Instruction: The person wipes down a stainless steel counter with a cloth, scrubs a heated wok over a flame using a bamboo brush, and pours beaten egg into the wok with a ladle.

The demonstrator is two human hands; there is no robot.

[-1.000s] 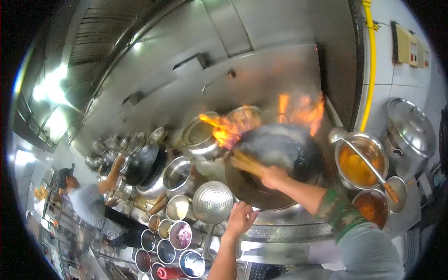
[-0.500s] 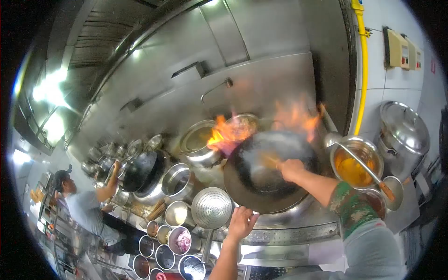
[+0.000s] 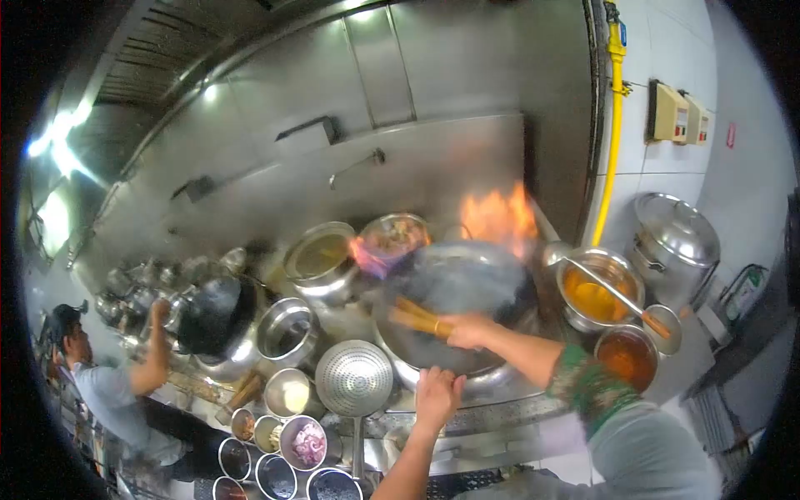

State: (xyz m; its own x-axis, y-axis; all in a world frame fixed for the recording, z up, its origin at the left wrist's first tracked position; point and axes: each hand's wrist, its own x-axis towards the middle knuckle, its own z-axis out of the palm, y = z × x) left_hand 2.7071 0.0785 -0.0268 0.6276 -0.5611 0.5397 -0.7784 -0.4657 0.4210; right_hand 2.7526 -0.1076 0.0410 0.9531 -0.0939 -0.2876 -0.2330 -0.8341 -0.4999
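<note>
A bundled bamboo brush [image 3: 417,317] is gripped in my right hand [image 3: 467,330], its bristles over the inside of a large dark wok [image 3: 475,279]. Steam or smoke blurs the wok's inner surface. Closed at the wok's near rim is my left hand [image 3: 439,395]; what its fingers hold, if anything, is hidden. Just left of that hand lies a perforated strainer [image 3: 354,379] with its handle toward me. Flames [image 3: 500,218] rise behind the wok, and smaller ones at its back left.
On the right stand a bowl of orange liquid [image 3: 596,296] with a ladle across it, a bowl of reddish sauce [image 3: 627,360] and a lidded pot [image 3: 679,233]. Ingredient cups [image 3: 308,443] fill the lower left. Another person [image 3: 117,392] works beside a wok at far left.
The view has shifted, so the scene sits further left. My right hand and the brush have moved from the wok's middle toward its near left side. The flames at the back left have shrunk.
</note>
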